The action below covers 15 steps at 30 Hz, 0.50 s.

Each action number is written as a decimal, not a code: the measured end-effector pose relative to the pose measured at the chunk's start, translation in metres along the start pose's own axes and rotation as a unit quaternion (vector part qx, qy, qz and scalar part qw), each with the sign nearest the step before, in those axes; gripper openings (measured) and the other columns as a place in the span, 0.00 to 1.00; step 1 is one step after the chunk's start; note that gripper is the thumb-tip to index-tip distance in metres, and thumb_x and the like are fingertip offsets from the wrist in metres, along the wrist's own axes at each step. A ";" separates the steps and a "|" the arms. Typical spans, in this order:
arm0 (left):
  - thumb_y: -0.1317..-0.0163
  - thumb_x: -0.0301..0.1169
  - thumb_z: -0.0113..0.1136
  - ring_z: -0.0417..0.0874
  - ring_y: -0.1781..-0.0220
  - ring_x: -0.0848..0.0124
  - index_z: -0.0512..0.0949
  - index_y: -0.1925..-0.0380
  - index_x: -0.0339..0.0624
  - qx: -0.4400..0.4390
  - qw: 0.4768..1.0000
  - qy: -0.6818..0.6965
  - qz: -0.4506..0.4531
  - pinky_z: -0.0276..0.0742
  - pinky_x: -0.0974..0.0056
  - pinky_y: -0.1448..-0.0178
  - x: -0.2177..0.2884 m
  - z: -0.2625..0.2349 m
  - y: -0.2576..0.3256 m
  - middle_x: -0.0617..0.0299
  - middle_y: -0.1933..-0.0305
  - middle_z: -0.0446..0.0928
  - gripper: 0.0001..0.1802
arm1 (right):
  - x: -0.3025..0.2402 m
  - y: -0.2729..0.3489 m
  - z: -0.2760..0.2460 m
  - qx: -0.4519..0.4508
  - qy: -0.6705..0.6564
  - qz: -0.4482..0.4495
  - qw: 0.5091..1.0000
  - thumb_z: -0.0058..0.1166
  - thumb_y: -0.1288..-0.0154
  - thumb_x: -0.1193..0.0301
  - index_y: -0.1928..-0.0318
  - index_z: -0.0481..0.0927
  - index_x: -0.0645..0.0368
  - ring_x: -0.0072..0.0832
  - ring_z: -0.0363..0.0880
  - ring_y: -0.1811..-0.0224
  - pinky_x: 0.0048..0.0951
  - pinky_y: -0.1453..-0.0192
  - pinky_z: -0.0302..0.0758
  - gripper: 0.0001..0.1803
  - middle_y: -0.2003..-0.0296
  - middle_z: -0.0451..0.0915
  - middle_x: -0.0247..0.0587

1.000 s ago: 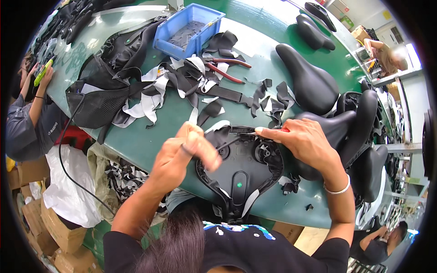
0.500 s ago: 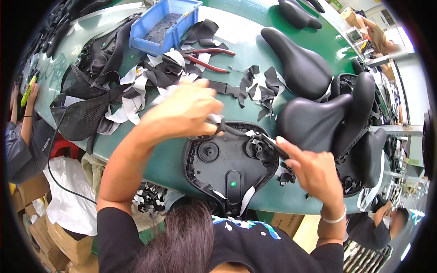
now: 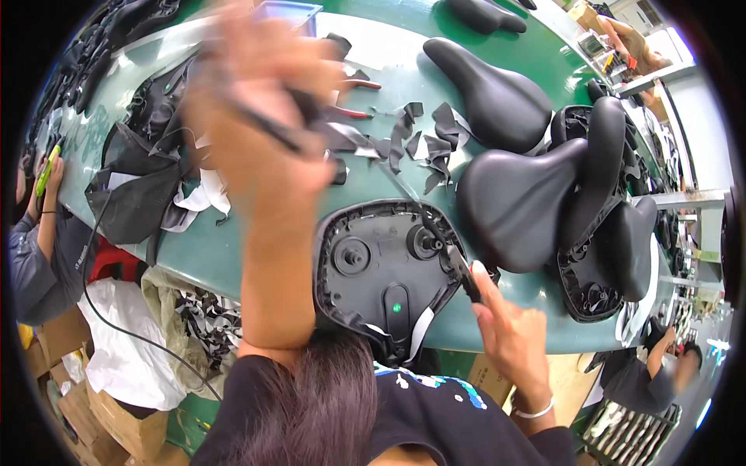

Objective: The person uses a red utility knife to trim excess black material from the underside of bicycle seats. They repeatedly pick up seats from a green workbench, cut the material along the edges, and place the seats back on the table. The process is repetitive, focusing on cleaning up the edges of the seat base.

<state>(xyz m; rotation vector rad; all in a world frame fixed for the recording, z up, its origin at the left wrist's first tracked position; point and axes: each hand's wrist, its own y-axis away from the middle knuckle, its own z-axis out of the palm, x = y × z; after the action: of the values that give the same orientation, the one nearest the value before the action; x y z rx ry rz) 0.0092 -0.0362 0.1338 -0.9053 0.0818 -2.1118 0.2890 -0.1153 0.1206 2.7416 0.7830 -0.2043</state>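
The black underside of a bicycle saddle (image 3: 373,291) lies upturned at the table's near edge, trimmed cover material around its rim. At its right edge, my right hand (image 3: 509,326) is closed around a black-handled knife (image 3: 468,281), whose thin blade points up and left along the rim. My left hand (image 3: 272,93) is raised over the table, beyond the saddle's far left, and smeared by motion. A dark strip of cover material (image 3: 268,128) shows across it, held in the closed fingers; its ends are blurred.
Several finished black saddles (image 3: 517,206) stand on the right. Black and white scraps (image 3: 435,147), red-handled pliers (image 3: 353,113) and a partly hidden blue bin (image 3: 291,12) lie farther back. A black mesh piece (image 3: 136,198) is at left. Co-workers are at both sides.
My left hand has swung up and away from the saddle with the black strip. My right hand has shifted slightly down and left, still on the knife. The head view has moved slightly.
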 end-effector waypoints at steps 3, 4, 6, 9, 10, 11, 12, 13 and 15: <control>0.37 0.32 0.45 0.69 0.79 0.70 0.68 0.83 0.40 0.301 0.907 -0.133 0.262 0.69 0.65 0.73 0.039 -0.013 -0.011 0.61 0.79 0.70 0.16 | -0.013 0.021 0.027 0.049 -0.150 0.068 0.985 0.53 0.36 0.75 0.33 0.66 0.50 0.38 0.77 0.82 0.31 0.76 0.70 0.29 0.75 0.81 0.46; 0.39 0.30 0.46 0.72 0.77 0.69 0.68 0.83 0.39 0.285 0.901 -0.101 0.312 0.71 0.65 0.72 0.053 -0.019 -0.005 0.61 0.79 0.71 0.14 | -0.016 0.027 0.034 0.042 -0.238 0.092 0.966 0.52 0.35 0.75 0.33 0.66 0.51 0.32 0.76 0.83 0.28 0.76 0.70 0.29 0.76 0.81 0.43; 0.41 0.30 0.50 0.76 0.73 0.68 0.71 0.79 0.38 0.191 0.904 -0.166 0.345 0.74 0.64 0.68 0.066 -0.042 0.003 0.60 0.77 0.74 0.10 | -0.021 0.031 0.038 -0.017 -0.388 0.141 0.911 0.52 0.34 0.74 0.33 0.65 0.53 0.26 0.77 0.83 0.25 0.75 0.73 0.28 0.76 0.81 0.39; 0.41 0.38 0.59 0.81 0.65 0.69 0.77 0.67 0.36 -0.280 0.670 -0.687 -0.026 0.76 0.65 0.59 0.014 -0.079 0.033 0.58 0.69 0.80 0.14 | -0.021 0.019 0.053 0.118 -0.479 0.168 0.853 0.55 0.35 0.70 0.38 0.68 0.59 0.19 0.76 0.79 0.24 0.75 0.74 0.25 0.72 0.79 0.38; 0.41 0.41 0.63 0.83 0.62 0.69 0.79 0.63 0.35 -0.415 0.540 -0.719 -0.137 0.76 0.66 0.56 0.006 -0.080 0.041 0.58 0.66 0.83 0.18 | -0.012 0.009 0.057 0.168 -0.481 0.150 0.847 0.55 0.35 0.70 0.40 0.70 0.60 0.19 0.75 0.79 0.23 0.75 0.73 0.23 0.72 0.78 0.37; 0.41 0.42 0.63 0.82 0.62 0.70 0.80 0.59 0.36 -0.471 0.544 -0.676 -0.162 0.76 0.65 0.53 -0.005 -0.095 0.051 0.58 0.68 0.82 0.20 | -0.004 -0.001 0.055 0.211 -0.483 0.130 0.840 0.55 0.35 0.71 0.43 0.71 0.62 0.18 0.74 0.79 0.22 0.74 0.72 0.21 0.72 0.77 0.35; 0.41 0.45 0.63 0.83 0.63 0.68 0.80 0.58 0.37 -0.439 0.598 -0.638 -0.204 0.76 0.63 0.54 -0.008 -0.114 0.046 0.56 0.68 0.82 0.21 | -0.002 -0.012 0.046 0.226 -0.496 0.132 0.828 0.56 0.36 0.71 0.47 0.73 0.63 0.18 0.74 0.78 0.21 0.73 0.72 0.18 0.73 0.75 0.32; 0.41 0.48 0.62 0.83 0.64 0.66 0.81 0.57 0.39 -0.412 0.651 -0.589 -0.244 0.75 0.62 0.54 -0.012 -0.118 0.036 0.53 0.67 0.82 0.23 | 0.000 -0.023 0.032 0.263 -0.458 0.120 0.841 0.57 0.37 0.72 0.47 0.73 0.63 0.17 0.73 0.76 0.21 0.72 0.71 0.19 0.74 0.75 0.32; 0.39 0.48 0.60 0.79 0.66 0.70 0.82 0.63 0.38 -0.309 0.696 -0.578 -0.293 0.74 0.62 0.56 -0.006 -0.109 0.007 0.53 0.69 0.81 0.22 | 0.017 -0.045 0.014 0.375 -0.350 0.059 0.856 0.57 0.37 0.73 0.47 0.73 0.62 0.16 0.70 0.77 0.20 0.74 0.68 0.19 0.74 0.74 0.31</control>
<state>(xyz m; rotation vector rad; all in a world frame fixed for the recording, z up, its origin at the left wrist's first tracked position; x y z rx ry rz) -0.0520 -0.0624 0.0473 -2.8319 -0.1938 -1.5788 0.2789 -0.0747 0.0934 2.9546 0.3474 -1.6764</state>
